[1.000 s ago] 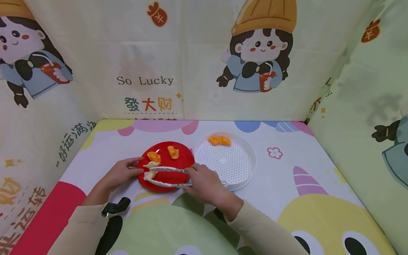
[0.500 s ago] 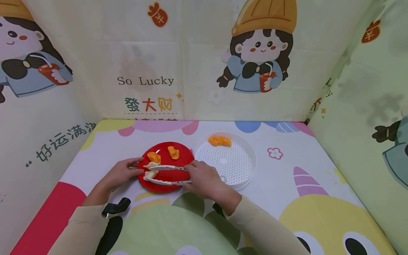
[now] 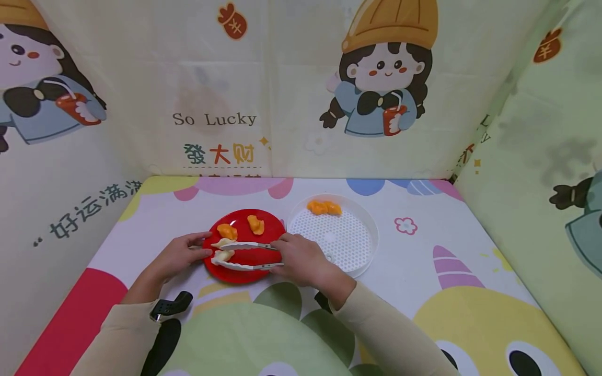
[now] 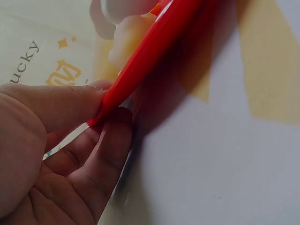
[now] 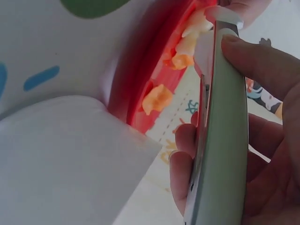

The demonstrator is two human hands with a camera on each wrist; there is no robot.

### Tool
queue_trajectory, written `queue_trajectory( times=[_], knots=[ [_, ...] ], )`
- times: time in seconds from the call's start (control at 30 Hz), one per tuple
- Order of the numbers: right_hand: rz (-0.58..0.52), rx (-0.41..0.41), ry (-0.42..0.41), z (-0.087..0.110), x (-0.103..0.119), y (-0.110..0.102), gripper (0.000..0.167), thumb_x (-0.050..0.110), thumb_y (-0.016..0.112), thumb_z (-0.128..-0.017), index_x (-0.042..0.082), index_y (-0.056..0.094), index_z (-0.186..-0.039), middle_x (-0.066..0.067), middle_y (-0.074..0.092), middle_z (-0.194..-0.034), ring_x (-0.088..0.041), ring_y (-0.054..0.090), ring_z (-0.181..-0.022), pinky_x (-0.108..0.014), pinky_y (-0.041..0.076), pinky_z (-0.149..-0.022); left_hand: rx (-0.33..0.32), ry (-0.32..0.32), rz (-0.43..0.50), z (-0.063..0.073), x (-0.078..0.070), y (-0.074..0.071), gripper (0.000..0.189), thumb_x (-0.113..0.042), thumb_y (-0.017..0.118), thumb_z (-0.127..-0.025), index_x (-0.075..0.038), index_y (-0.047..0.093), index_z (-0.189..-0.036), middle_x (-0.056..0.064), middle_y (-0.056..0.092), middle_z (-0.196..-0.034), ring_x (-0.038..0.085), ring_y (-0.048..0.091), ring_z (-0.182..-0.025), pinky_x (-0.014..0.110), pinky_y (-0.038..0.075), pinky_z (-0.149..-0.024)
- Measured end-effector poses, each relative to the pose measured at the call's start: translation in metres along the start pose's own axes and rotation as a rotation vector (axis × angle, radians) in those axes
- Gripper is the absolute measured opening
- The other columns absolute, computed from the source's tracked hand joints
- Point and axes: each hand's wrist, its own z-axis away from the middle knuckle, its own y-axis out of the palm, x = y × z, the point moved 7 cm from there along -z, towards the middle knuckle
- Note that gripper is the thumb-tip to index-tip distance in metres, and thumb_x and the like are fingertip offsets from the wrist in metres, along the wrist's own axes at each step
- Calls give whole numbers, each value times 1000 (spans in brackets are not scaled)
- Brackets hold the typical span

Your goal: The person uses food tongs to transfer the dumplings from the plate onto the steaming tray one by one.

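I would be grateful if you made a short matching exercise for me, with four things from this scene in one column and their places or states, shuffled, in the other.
Things
1. Tongs
2. Red plate
3. Round white tray
4. Left hand

Places or states
A. Pinching the edge of a dish
B. Has a perforated base, with two orange dumplings near its far edge
C. Gripped in the right hand, tips apart
D. Bears pale dumplings and other orange dumplings

Right pairs
1-C, 2-D, 3-B, 4-A
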Motion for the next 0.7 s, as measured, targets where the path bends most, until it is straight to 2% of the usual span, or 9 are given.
queue_trajectory(
  times=[0.43,0.7],
  knots=[
    [-14,5,0,6,-13,-8,64,36,88,-75,16,65,-132,0,64,-114,-15,57,-101,-26,56,-67,9,-10,2,1,-2,-1,71,-24,72,-93,2,39,-151,34,43,-142,48,42,-128,42,58,-85],
    [-40,-25,9,13,-23,-15,58,31,86,-78,14,67,-129,-3,66,-120,-18,60,-106,-31,58,-73,7,-4,-14,-1,-1,-1,70,-24,71,-93,1,40,-150,33,45,-140,48,43,-127,42,57,-87]
  ],
)
